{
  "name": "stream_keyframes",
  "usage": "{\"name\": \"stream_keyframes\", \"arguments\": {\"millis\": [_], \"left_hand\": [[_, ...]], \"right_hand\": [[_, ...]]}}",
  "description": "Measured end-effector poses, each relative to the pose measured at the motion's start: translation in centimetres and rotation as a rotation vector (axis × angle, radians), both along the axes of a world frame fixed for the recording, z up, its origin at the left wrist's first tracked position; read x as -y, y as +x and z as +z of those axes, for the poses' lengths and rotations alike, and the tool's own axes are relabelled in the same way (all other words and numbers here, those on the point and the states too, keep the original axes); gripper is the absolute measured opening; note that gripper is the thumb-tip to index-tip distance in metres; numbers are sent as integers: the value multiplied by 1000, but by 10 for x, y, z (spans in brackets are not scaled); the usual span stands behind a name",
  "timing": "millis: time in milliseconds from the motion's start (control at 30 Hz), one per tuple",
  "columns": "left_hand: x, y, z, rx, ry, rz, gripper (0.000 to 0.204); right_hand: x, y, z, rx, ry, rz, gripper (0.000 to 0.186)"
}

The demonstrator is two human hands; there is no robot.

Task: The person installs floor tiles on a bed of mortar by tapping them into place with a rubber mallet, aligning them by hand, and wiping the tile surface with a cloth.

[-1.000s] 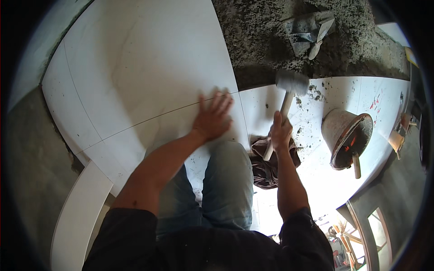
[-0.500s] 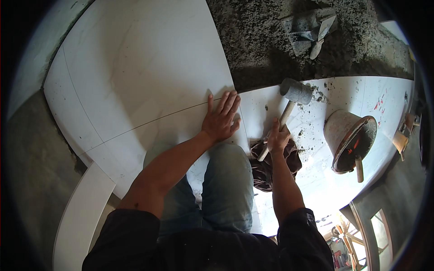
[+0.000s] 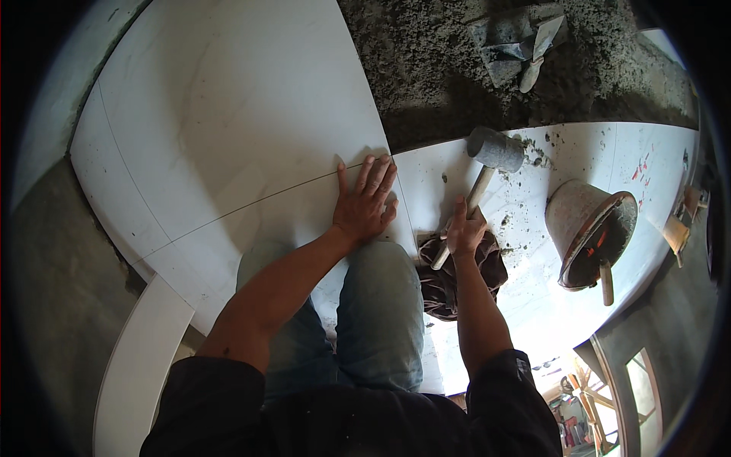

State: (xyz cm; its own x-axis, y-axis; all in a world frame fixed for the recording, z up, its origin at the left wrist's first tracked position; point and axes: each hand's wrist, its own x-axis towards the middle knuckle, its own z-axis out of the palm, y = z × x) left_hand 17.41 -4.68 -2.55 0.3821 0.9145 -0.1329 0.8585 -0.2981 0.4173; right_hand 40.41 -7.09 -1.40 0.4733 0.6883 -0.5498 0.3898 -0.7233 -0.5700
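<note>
My left hand (image 3: 365, 202) lies flat with fingers spread across the thin joint between white floor tiles (image 3: 266, 99), its fingertips close to a tile corner. My right hand (image 3: 465, 230) is wrapped round the wooden handle of a rubber mallet (image 3: 495, 150). The mallet's dark grey head is over the tile to the right, near the edge of the mortar bed; whether it touches the tile I cannot tell. Beneath the handle's lower end and my right wrist is a crumpled dark brown cloth (image 3: 442, 291).
Rough grey mortar (image 3: 426, 61) borders the tiles at the far side, with a trowel (image 3: 542, 49) lying there on a grey piece. A mortar-stained bucket (image 3: 571, 221) is tipped on the right, a wooden handle at its mouth. Mortar crumbs litter the tile near it. A wall rises at left.
The whole view has shifted slightly. Both hands and the mallet keep nearly the same places on the tiles.
</note>
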Motion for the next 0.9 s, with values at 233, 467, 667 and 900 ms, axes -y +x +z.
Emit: {"name": "stream_keyframes", "arguments": {"millis": [233,467,667,900], "left_hand": [[-7,-34,0,-34,1,-122,64],[32,-114,2,-288,-13,265,77],[58,-37,8,-276,-132,813,82],[61,-78,12,-321,-163,723,80]], "right_hand": [[0,-3,2,-77,-17,-36,55],[9,7,-9,92,-62,-5,61],[5,4,-6,26,-85,7,59],[3,-2,-8,-18,23,-52,52]]}}
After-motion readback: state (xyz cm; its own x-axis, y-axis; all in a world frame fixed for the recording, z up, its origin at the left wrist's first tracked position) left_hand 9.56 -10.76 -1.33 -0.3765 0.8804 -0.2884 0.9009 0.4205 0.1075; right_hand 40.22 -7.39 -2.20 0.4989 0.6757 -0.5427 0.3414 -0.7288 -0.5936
